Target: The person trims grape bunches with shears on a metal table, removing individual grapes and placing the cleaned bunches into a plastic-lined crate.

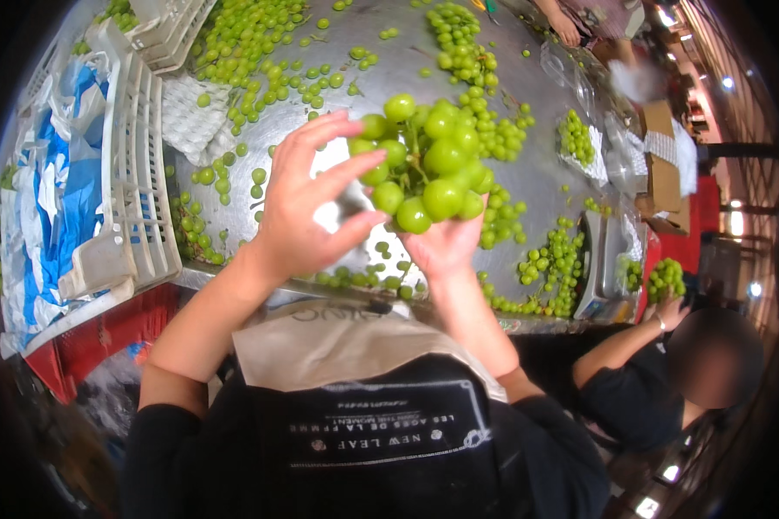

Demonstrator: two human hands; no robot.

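Green grape bunch (428, 160) sat at centre of the head view, lifted above the steel table (545, 173); right hand (446, 246) cupped it from below, palm up, fingers closed around the underside and stem, so grasping the bunch. Left hand (307, 195) came in from 9 o'clock of the bunch, fingers spread, fingertips (365, 160) touching the outer grapes, holding nothing itself, more a light pinch or probe than a grip. Whether a single grape was nipped between thumb and finger, cannot tell

Around it: loose grapes (260, 43) scattered over the table toward 11 and 12 o'clock, more bunches (550, 268) lying toward 4 o'clock near the table's near edge. White plastic crates (134, 173) at 9 o'clock, blue-and-white bags (52, 190) beyond them at the far left, red crate (104, 333) lower down at 8 o'clock. Cardboard boxes (662, 164) at 2 o'clock. A co-worker (640, 381) at 4 o'clock in a dark top held another small bunch (666, 278); another person's hand (567, 30) showed at 1 o'clock on the table's far side

Step, as a judgement: sorting or trimming the held bunch, checking grapes one by one. Next move likely called for the right hand to keep the bunch steady or turn it while the left fingers picked at a single grape without crushing neighbours
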